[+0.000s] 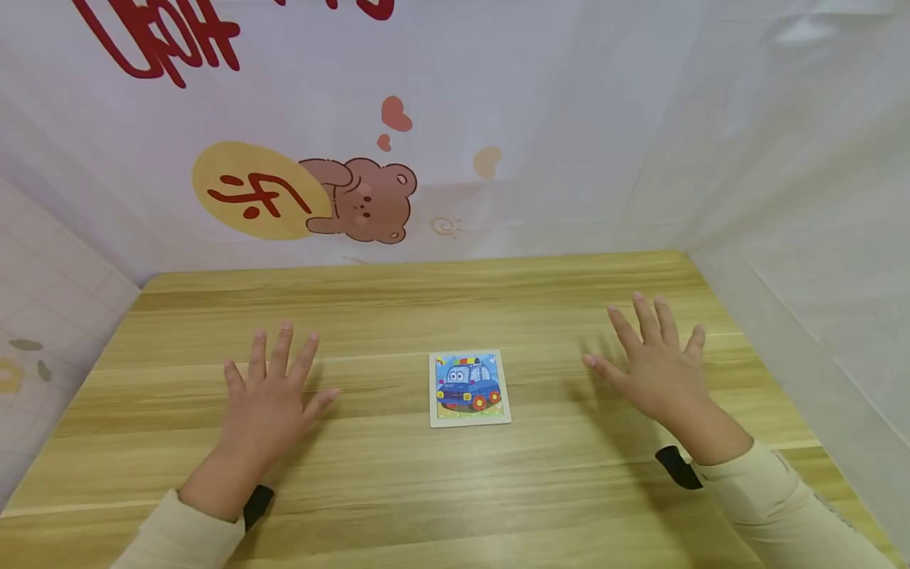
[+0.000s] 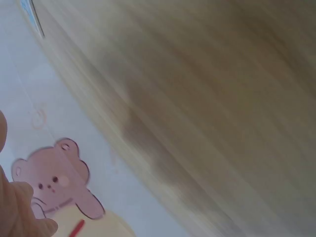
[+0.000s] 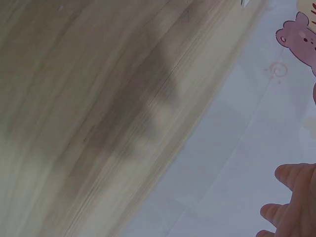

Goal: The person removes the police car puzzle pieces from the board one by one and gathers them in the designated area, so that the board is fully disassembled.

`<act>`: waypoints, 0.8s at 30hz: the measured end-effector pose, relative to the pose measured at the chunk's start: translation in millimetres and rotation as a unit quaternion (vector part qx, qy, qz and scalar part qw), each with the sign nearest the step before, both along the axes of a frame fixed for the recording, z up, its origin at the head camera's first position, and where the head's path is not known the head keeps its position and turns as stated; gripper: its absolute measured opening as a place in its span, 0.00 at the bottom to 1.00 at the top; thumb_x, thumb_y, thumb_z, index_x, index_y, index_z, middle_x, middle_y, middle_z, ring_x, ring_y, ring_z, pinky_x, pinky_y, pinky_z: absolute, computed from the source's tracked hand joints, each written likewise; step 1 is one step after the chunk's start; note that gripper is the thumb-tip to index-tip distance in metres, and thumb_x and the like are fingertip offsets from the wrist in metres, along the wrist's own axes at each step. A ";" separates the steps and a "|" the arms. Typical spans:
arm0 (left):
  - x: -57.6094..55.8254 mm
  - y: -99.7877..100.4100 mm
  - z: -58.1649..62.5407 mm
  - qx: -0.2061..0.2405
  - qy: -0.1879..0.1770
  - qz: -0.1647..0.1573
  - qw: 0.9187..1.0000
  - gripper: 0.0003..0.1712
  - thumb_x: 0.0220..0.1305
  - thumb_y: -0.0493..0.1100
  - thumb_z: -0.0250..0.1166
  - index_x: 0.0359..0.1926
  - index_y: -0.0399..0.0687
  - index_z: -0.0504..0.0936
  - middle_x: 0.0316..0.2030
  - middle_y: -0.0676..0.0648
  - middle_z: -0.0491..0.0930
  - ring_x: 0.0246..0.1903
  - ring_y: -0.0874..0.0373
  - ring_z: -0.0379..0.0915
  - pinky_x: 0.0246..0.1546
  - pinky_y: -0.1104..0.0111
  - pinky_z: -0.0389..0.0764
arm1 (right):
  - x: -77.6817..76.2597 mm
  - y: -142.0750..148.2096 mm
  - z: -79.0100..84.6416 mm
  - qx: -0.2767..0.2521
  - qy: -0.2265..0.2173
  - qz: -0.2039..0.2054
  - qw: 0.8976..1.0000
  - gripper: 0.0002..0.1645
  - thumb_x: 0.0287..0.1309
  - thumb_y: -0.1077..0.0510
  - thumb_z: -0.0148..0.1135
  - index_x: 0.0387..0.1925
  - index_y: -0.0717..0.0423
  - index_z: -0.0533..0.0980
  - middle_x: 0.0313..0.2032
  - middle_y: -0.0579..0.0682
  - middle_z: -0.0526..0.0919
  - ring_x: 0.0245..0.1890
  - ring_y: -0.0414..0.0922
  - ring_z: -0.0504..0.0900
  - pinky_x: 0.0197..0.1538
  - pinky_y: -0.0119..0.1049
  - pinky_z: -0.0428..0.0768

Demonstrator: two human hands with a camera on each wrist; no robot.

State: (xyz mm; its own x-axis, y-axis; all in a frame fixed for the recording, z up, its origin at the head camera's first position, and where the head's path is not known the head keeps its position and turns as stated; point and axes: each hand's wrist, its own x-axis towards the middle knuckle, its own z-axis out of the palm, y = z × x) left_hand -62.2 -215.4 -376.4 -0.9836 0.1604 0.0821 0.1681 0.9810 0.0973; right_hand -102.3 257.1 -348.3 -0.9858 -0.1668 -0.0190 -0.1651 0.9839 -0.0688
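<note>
A small square picture puzzle (image 1: 469, 389) in a pale frame, showing a blue cartoon car, lies flat near the middle of the wooden table. To its left is my left hand (image 1: 268, 403), fingers spread and palm down, holding nothing. My right hand (image 1: 664, 375) is spread the same way on the other side, above its own shadow, apart from the puzzle. In the left wrist view, a corner of the puzzle (image 2: 32, 19) shows at the top left. Part of the right hand's fingers (image 3: 291, 180) appears at the lower right of the right wrist view.
Behind the wooden table (image 1: 398, 490) hangs a white sheet (image 1: 569, 118) with a printed bear, hearts and red lettering. More pale sheeting (image 1: 817, 237) rises along the right side, and a patterned sheet (image 1: 50, 276) borders the left. Dark wrist straps sit at both cuffs.
</note>
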 end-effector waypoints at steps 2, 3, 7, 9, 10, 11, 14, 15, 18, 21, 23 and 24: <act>-0.1 6.1 -0.5 0.003 -0.004 -0.007 1.000 0.45 0.67 0.66 0.52 0.76 0.51 0.49 0.75 0.36 0.38 0.72 0.33 0.28 0.57 0.26 0.41 | -0.1 -2.9 0.0 0.000 -0.006 0.003 1.000 0.53 0.62 0.23 0.38 0.76 0.50 0.47 0.75 0.62 0.37 0.74 0.61 0.28 0.57 0.79 0.32; -0.4 9.5 -0.6 0.006 -0.006 -0.011 1.000 0.45 0.67 0.66 0.52 0.76 0.51 0.49 0.75 0.36 0.39 0.73 0.34 0.27 0.58 0.27 0.41 | -0.3 -4.5 0.0 -0.002 -0.008 0.005 1.000 0.53 0.61 0.23 0.38 0.76 0.50 0.47 0.75 0.62 0.37 0.74 0.61 0.28 0.57 0.79 0.32; -3.6 24.4 -0.5 0.006 -0.006 -0.030 1.000 0.45 0.65 0.65 0.55 0.76 0.52 0.52 0.75 0.38 0.40 0.73 0.36 0.28 0.61 0.29 0.41 | -1.4 -10.4 -0.3 -0.010 -0.009 0.011 1.000 0.53 0.61 0.23 0.39 0.76 0.51 0.47 0.75 0.60 0.36 0.74 0.60 0.28 0.58 0.78 0.32; -5.4 32.5 -0.3 0.006 -0.006 -0.044 0.999 0.45 0.65 0.65 0.56 0.75 0.52 0.53 0.75 0.39 0.40 0.73 0.37 0.29 0.61 0.30 0.41 | -2.3 -13.0 -1.2 -0.012 -0.004 0.016 1.000 0.53 0.61 0.23 0.40 0.76 0.50 0.48 0.75 0.60 0.37 0.74 0.59 0.29 0.58 0.78 0.33; -6.2 36.6 -0.4 0.006 -0.006 -0.053 0.999 0.45 0.65 0.64 0.57 0.75 0.52 0.53 0.76 0.39 0.40 0.73 0.37 0.29 0.62 0.30 0.41 | -2.7 -14.3 -1.9 -0.012 -0.001 0.019 1.000 0.53 0.61 0.23 0.40 0.76 0.50 0.48 0.76 0.59 0.37 0.74 0.59 0.29 0.58 0.78 0.33; -6.9 40.9 -0.6 0.006 -0.005 -0.061 0.998 0.45 0.64 0.64 0.58 0.75 0.53 0.53 0.76 0.40 0.40 0.73 0.38 0.29 0.62 0.30 0.41 | -3.2 -15.9 -2.5 -0.015 0.001 0.022 1.000 0.53 0.61 0.23 0.41 0.76 0.50 0.48 0.76 0.59 0.37 0.74 0.59 0.30 0.59 0.78 0.34; -7.5 53.1 -1.5 0.010 -0.004 -0.089 0.996 0.46 0.63 0.64 0.59 0.75 0.53 0.54 0.76 0.41 0.40 0.74 0.38 0.29 0.63 0.31 0.41 | -5.0 -22.1 -4.5 -0.027 0.009 0.035 0.999 0.52 0.61 0.24 0.43 0.76 0.49 0.49 0.76 0.59 0.39 0.75 0.58 0.31 0.60 0.77 0.36; -7.5 57.1 -2.1 0.008 -0.002 -0.098 0.995 0.46 0.63 0.64 0.59 0.75 0.54 0.55 0.76 0.42 0.41 0.74 0.39 0.30 0.63 0.32 0.41 | -5.7 -24.6 -5.3 -0.031 0.012 0.040 0.999 0.51 0.61 0.25 0.43 0.76 0.49 0.49 0.75 0.59 0.39 0.75 0.58 0.32 0.60 0.77 0.37; -6.9 68.1 -4.6 0.008 0.008 -0.123 0.992 0.46 0.62 0.66 0.60 0.74 0.54 0.57 0.75 0.42 0.44 0.74 0.39 0.32 0.64 0.33 0.42 | -7.9 -33.1 -7.3 -0.043 0.018 0.054 0.997 0.51 0.61 0.26 0.45 0.75 0.49 0.51 0.75 0.59 0.41 0.75 0.58 0.34 0.61 0.76 0.39; -6.0 78.4 -7.9 0.010 0.013 -0.146 0.989 0.45 0.61 0.67 0.59 0.74 0.56 0.58 0.75 0.43 0.45 0.74 0.40 0.33 0.65 0.34 0.44 | -10.1 -41.1 -10.0 -0.048 0.017 0.066 0.997 0.50 0.62 0.27 0.46 0.75 0.49 0.52 0.75 0.59 0.42 0.75 0.58 0.35 0.61 0.75 0.39; -5.2 84.8 -10.6 0.012 0.012 -0.162 0.987 0.45 0.61 0.68 0.58 0.74 0.58 0.58 0.75 0.44 0.45 0.74 0.41 0.32 0.65 0.35 0.44 | -11.3 -46.3 -12.1 -0.049 0.015 0.072 0.996 0.49 0.62 0.27 0.47 0.75 0.49 0.52 0.75 0.59 0.42 0.75 0.59 0.36 0.62 0.75 0.40; -4.8 88.0 -11.9 0.014 0.011 -0.170 0.985 0.45 0.61 0.68 0.58 0.74 0.58 0.58 0.75 0.44 0.46 0.74 0.41 0.32 0.65 0.35 0.44 | -11.9 -48.8 -12.9 -0.049 0.013 0.076 0.996 0.49 0.62 0.28 0.48 0.75 0.49 0.53 0.75 0.58 0.43 0.75 0.59 0.37 0.62 0.75 0.40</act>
